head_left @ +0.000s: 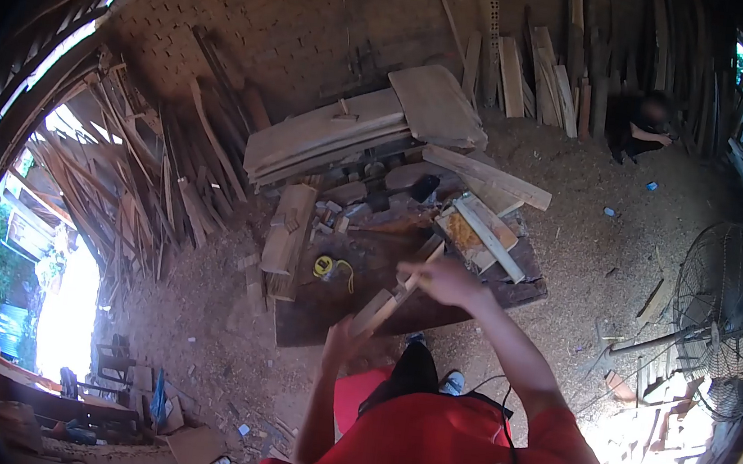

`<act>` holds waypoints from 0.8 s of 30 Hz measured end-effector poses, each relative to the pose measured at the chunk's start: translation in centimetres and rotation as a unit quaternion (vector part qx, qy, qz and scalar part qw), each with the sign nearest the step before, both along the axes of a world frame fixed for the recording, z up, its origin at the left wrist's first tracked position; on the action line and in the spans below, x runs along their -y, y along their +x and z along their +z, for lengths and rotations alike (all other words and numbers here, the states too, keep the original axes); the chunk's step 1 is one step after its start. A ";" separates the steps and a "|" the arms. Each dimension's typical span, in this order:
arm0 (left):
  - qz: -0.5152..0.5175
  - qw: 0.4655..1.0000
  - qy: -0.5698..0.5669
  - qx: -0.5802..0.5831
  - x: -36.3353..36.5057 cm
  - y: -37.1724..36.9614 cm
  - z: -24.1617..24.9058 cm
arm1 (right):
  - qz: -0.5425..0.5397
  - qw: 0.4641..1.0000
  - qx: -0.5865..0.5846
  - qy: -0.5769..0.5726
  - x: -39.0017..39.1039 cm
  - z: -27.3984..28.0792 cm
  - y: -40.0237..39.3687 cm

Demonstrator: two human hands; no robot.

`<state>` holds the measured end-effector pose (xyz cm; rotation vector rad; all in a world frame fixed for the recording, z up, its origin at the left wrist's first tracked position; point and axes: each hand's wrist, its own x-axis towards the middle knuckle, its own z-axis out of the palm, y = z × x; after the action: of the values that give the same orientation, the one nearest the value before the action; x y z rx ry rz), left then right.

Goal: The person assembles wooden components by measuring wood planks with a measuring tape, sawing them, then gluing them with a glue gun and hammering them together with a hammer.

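Note:
My left hand is closed around the near end of a narrow wooden piece, which slants up and away over the front edge of the workbench. Over the far part of that piece is my right hand, its fingers bent and pinched together. Whatever it may hold is too small and blurred to make out. To the left of my hands, a yellow tape measure lies on the bench with a yellow loop beside it.
Planks and wood offcuts cover the bench's right side. Wide boards are stacked at the back. Lumber leans along the left wall. A large fan stands at right. Far right, another person crouches by the wall.

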<state>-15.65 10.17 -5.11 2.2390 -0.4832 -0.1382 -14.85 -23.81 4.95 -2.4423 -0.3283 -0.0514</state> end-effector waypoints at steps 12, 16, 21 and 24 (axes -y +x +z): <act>0.030 0.996 -0.054 -0.061 -0.4 -0.9 1.9 | 0.000 0.998 -0.050 -0.028 -0.9 1.1 -1.9; 0.032 0.982 -0.123 -0.143 -5.2 0.6 -6.9 | 0.024 0.999 0.026 -0.039 -2.2 -1.6 -2.8; 0.080 0.927 -0.186 -0.316 -5.9 -1.4 -6.0 | 0.009 0.988 -0.153 -0.029 -1.6 -2.6 -1.7; 0.109 0.914 -0.212 -0.329 -5.6 -1.5 -7.1 | 0.011 0.996 -0.020 -0.089 -3.3 -6.4 -2.6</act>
<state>-17.20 15.74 -12.21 1.6660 0.1035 -0.5877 -17.48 -20.53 -1.44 -2.6120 -0.3551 0.0381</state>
